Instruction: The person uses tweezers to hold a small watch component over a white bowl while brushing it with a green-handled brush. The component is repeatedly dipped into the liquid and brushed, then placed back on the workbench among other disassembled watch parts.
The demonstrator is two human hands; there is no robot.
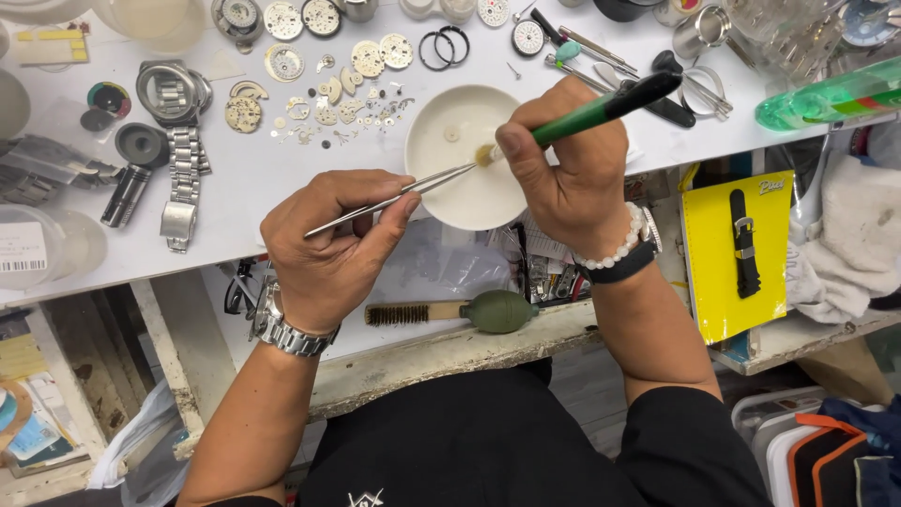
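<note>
A bowl (466,155) sits on the counter (282,178); watch parts (328,89) lie left of it, a wristwatch (178,141) farther left.

White bowl (460,202), green-handled brush (591,113), silver tweezers (394,195), yellow card (737,253)

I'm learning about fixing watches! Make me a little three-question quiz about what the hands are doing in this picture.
1. True or false: the left hand holds metal tweezers.
2. What colour is the handle of the brush in the right hand? A) red B) green C) yellow
3. Fill in: the brush tip and tweezer tips meet over a white ____.

Key
1. True. The tweezers point toward the brush tip.
2. B. The handle is green with a black end.
3. Bowl. It sits on the white table, next to many small watch parts and a metal watch band.
</note>
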